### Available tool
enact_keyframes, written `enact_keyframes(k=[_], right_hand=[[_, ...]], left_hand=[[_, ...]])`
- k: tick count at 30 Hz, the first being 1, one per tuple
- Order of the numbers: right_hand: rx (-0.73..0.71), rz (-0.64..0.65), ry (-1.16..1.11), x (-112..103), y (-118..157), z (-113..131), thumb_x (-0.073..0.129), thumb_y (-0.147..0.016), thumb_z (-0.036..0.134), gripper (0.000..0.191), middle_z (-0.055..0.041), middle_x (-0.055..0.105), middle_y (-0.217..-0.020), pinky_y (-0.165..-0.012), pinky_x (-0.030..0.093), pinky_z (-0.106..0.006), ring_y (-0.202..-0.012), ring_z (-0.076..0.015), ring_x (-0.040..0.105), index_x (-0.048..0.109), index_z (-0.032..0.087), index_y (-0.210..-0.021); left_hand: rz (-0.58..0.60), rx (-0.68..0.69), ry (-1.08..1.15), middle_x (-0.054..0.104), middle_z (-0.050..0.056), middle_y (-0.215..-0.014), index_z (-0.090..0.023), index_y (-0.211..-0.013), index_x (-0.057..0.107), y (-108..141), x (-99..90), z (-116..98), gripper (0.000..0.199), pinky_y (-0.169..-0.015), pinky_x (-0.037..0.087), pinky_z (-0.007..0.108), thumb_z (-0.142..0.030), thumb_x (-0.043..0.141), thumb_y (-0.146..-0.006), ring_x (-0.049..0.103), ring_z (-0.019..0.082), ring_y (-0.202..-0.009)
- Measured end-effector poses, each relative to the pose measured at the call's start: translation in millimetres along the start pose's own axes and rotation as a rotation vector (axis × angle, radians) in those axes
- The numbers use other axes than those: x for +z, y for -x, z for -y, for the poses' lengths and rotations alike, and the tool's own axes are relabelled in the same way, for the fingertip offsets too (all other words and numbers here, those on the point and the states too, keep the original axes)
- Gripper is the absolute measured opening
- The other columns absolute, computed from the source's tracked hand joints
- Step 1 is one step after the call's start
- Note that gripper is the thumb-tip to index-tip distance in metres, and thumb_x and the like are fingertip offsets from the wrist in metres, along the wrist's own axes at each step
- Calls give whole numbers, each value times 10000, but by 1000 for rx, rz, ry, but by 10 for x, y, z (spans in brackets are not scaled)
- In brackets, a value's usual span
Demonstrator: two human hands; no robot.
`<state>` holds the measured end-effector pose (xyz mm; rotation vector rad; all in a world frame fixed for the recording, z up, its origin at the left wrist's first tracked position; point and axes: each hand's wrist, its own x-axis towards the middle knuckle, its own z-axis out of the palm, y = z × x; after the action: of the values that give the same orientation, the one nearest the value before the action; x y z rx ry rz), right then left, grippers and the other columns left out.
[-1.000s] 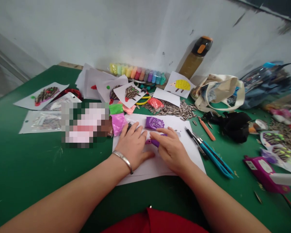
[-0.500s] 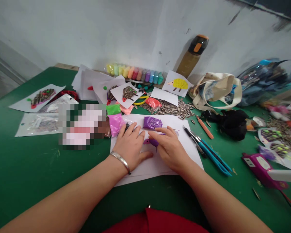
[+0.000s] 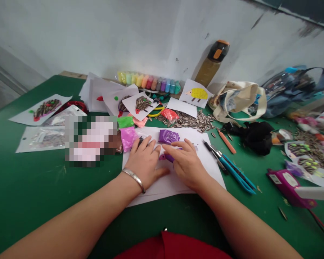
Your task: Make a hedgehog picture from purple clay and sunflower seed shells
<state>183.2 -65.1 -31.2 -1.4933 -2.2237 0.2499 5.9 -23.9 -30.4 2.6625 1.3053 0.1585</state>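
White paper (image 3: 205, 180) lies on the green table in front of me. My left hand (image 3: 145, 160) rests on its left part, fingers spread, holding nothing; a silver bangle circles the wrist. On the paper's middle sits a purple clay shape with a pinkish-purple end (image 3: 162, 157). My right hand (image 3: 187, 162) lies over that shape, fingers apart, the index finger reaching left across it and hiding much of it. Just beyond the hands is a purple clay packet (image 3: 169, 136). A pink clay packet (image 3: 128, 139) touches the paper's left edge, beside a green one (image 3: 125, 122).
Sunflower seeds (image 3: 191, 120), a red packet (image 3: 170, 115) and hedgehog pictures (image 3: 196, 94) lie behind the paper. A blue cutter (image 3: 236, 172), pens and an orange tool (image 3: 226, 141) are at right. Farther back stand a bottle (image 3: 212, 63) and a cloth bag (image 3: 239, 102).
The whole view has shifted slightly, with things at the right a little farther left in the picture. Both hands keep nearly the same pose over the paper.
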Motion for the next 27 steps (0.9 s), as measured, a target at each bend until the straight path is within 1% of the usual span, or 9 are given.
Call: enact_keyframes(k=[5, 9, 11, 16, 18, 21, 23, 25, 27], right_hand=[[-28, 59, 21, 26, -28, 0, 412, -800, 6, 591, -16, 733, -1030, -1128, 139, -599, -1156, -257, 509, 525, 242, -1330], [10, -2, -46, -12, -17, -52, 412, -763, -27, 639, -12, 729, -1061, -1116, 212, -573, -1179, -240, 506, 533, 271, -1315], [15, -28, -59, -31, -7, -62, 413, -759, -30, 645, -13, 722, -1100, -1113, 220, -574, -1205, -243, 493, 532, 275, -1315], [-27, 84, -43, -27, -17, -37, 420, -775, -4, 624, -28, 719, -1105, -1130, 176, -598, -1223, -251, 491, 530, 255, -1332], [-12, 41, -56, -54, -15, -74, 408, -767, -13, 621, -35, 711, -1124, -1131, 207, -580, -1217, -243, 498, 544, 238, -1319], [9, -57, -52, -176, 16, -202, 384, -774, -19, 618, -28, 699, -1149, -1122, 246, -568, -1223, -232, 498, 554, 254, -1301], [18, -79, -19, -300, 39, -291, 381, -788, -6, 576, -24, 702, -1126, -1105, 277, -569, -1198, -241, 521, 597, 266, -1246], [34, -82, -1, -436, 54, -344, 387, -783, -2, 535, -35, 704, -1094, -1052, 367, -518, -1146, -242, 558, 649, 254, -1172], [59, -55, -2, -561, 66, -351, 391, -773, -4, 520, -49, 707, -1070, -955, 458, -446, -1076, -234, 593, 673, 235, -1140]], left_hand=[[-20, 13, -8, 514, 173, -1405, -134, -1261, 587, 7, 13, 3, 662, -1156, 147, 577, -605, 597, -796, 312, 374, -1391], [-13, 10, -7, 508, 170, -1412, -141, -1276, 572, 3, -8, -3, 688, -1142, 170, 587, -621, 598, -785, 321, 377, -1382], [-12, 6, 1, 508, 168, -1411, -143, -1285, 564, 0, -21, -9, 698, -1143, 168, 585, -617, 610, -776, 322, 375, -1381], [-13, 8, 6, 526, 173, -1391, -137, -1254, 592, -5, -29, -12, 666, -1152, 147, 579, -606, 615, -783, 325, 377, -1381], [-7, 13, -9, 519, 176, -1398, -133, -1265, 584, -7, -29, -9, 690, -1146, 150, 587, -627, 600, -784, 321, 382, -1382], [5, 11, -37, 504, 176, -1415, -125, -1280, 573, -10, -32, -6, 719, -1141, 162, 580, -653, 572, -791, 313, 381, -1384], [9, 8, -55, 501, 173, -1420, -126, -1280, 573, -11, -36, -6, 717, -1143, 166, 570, -655, 563, -797, 309, 376, -1388], [5, 12, -70, 501, 167, -1421, -140, -1288, 569, -9, -42, -7, 703, -1141, 171, 566, -649, 558, -802, 308, 372, -1391], [3, 21, -80, 501, 163, -1423, -155, -1295, 566, -6, -48, -9, 682, -1137, 177, 571, -638, 549, -814, 304, 375, -1393]])
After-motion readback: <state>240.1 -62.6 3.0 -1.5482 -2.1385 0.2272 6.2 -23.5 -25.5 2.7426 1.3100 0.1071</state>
